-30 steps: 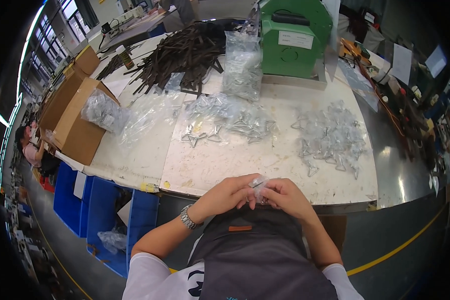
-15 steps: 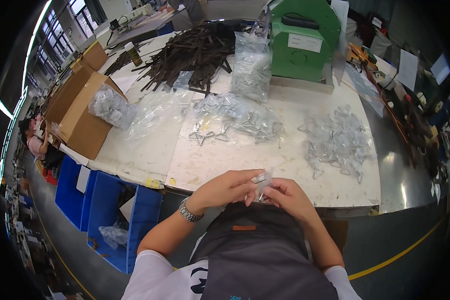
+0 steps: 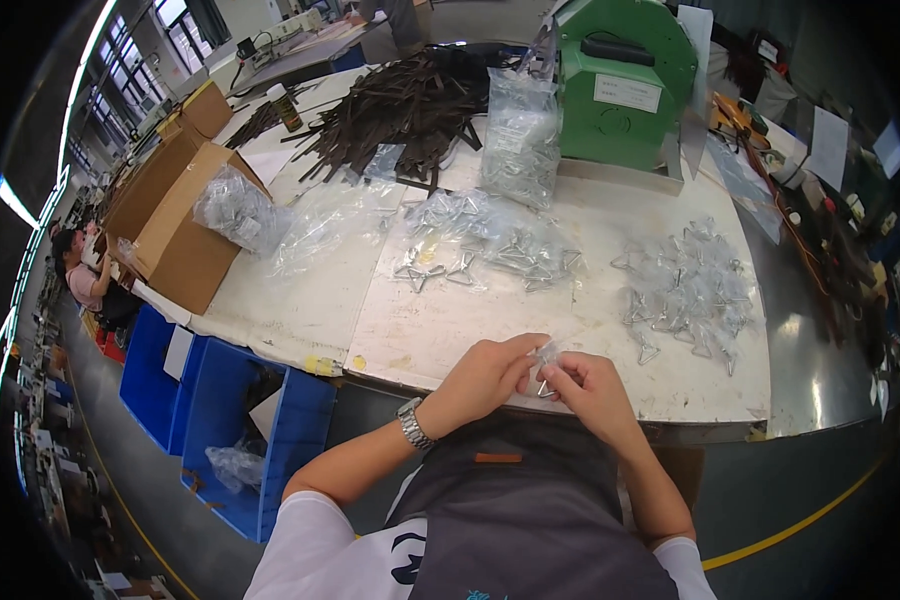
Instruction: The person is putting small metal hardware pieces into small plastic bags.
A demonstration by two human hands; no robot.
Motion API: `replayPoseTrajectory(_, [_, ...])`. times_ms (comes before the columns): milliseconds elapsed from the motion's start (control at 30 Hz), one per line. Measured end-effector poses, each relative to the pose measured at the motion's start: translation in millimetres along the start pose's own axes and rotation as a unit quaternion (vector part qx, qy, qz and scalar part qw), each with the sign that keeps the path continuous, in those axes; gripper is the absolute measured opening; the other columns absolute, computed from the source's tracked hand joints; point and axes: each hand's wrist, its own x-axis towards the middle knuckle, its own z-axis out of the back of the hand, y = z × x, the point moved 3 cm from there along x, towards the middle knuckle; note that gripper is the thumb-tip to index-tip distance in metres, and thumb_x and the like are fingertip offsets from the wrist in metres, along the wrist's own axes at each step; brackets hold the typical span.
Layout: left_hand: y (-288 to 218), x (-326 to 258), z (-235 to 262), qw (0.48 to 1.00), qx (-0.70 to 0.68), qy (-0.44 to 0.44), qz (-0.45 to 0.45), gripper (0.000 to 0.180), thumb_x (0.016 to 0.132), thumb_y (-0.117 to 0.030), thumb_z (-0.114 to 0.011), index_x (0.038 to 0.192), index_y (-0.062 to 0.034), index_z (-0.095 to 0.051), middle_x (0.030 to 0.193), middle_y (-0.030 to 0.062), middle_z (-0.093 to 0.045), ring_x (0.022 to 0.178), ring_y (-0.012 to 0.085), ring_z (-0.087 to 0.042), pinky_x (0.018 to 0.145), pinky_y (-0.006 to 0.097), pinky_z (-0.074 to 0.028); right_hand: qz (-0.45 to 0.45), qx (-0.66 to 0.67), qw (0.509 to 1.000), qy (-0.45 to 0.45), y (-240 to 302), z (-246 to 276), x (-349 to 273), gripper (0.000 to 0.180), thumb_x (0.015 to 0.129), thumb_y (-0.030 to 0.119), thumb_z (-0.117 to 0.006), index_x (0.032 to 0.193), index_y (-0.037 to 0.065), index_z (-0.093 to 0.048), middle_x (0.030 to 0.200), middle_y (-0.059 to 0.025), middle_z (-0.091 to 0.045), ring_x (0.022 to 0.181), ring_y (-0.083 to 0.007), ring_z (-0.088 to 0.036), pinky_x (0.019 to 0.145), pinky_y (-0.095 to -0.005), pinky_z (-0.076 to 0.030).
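- Clear plastic, a small crinkled bag [image 3: 547, 353], sits pinched between both hands at the near edge of the white surface [image 3: 450, 320], right in front of the person's body, where the fingers can work on it closely.
- Left hand [image 3: 485, 372] is curled, its fingertips closed on the left side of the small bag; a metal watch shows at that wrist.
- Right hand [image 3: 592, 392] is likewise closed around the bag's right side, and a small triangular metal wire clip [image 3: 547, 388] hangs just below the fingers, seemingly held with the bag.
- Bagged triangular clips lie in a loose heap [image 3: 692, 290] on the right of the surface, near the right hand, a handy spot for dropping finished pieces, I judge.
- Bare triangular metal clips and larger clear bags [image 3: 490, 245] spread across the middle, within reach as stock.
- Farther off stand a green metal machine [image 3: 625, 85], a pile of dark brown strips [image 3: 405, 105] and, at far left, open brown cardboard boxes [image 3: 175, 225]; blue plastic bins [image 3: 220, 400] sit on the floor below the left edge.
- Against the earlier frames, the hands stay at the same near edge with the same pinch on the bag; they have shifted only slightly, and the heaps on the surface lie unchanged. The camera's view has tipped a little, so the far machine sits differently in the picture.
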Motion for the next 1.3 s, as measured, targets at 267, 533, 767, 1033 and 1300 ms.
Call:
replayPoseTrajectory(267, [59,13,117,0.894,0.43,-0.123,-0.036,0.008,0.094,-0.012,-0.068,0.099,-0.006,-0.068,0.095,0.0125,-0.069,0.077,0.0337,-0.071,0.068,0.046,-0.056,0.204,-0.458,0.806,-0.316,34,112,7,0.031,0.095,0.013,-0.074,0.125,0.005,-0.067,0.122,-0.015,-0.067,0.074,-0.0351,-0.069,0.068,-0.0438,-0.055])
replayPoseTrajectory(533, [78,21,134,0.833,0.544,-0.003,-0.102,0.009,0.092,-0.003,-0.06,0.1,0.0001,-0.061,0.101,0.018,-0.062,0.08,0.0352,-0.071,0.069,0.046,-0.058,0.19,-0.271,0.933,-0.139,8,20,3,0.028,0.096,0.008,-0.072,0.123,0.005,-0.068,0.125,-0.0117,-0.068,0.082,-0.0288,-0.073,0.073,-0.0377,-0.058])
replayPoseTrajectory(767, [76,32,141,0.82,0.529,0.128,-0.176,0.011,0.091,-0.007,-0.065,0.098,-0.0025,-0.058,0.106,0.0134,-0.062,0.081,0.0325,-0.07,0.067,0.045,-0.056,0.206,-0.233,0.95,-0.041,14,-9,8,0.021,0.097,0.007,-0.07,0.118,0.003,-0.07,0.12,-0.0126,-0.071,0.089,-0.0303,-0.073,0.078,-0.0376,-0.059])
replayPoseTrajectory(1033, [44,26,94,0.998,-0.005,-0.058,-0.018,0.01,0.099,-0.009,-0.07,0.106,-0.0038,-0.065,0.084,0.0045,-0.075,0.07,0.0104,-0.065,0.064,0.027,-0.048,0.268,-0.243,0.929,-0.08,30,4,60,0.042,0.094,0.008,-0.076,0.134,0.006,-0.065,0.136,-0.014,-0.065,0.11,-0.0271,-0.068,0.089,-0.0375,-0.058])
replayPoseTrajectory(1300, [73,-13,74,0.963,-0.198,-0.132,0.127,0.007,0.102,-0.009,-0.066,0.105,-0.0027,-0.062,0.086,0.0053,-0.077,0.074,0.0042,-0.066,0.063,0.021,-0.044,0.402,-0.471,0.784,-0.035,27,-35,131,0.041,0.084,0.006,-0.076,0.124,0.005,-0.067,0.13,-0.0138,-0.066,0.125,-0.0337,-0.059,0.107,-0.0459,-0.047])
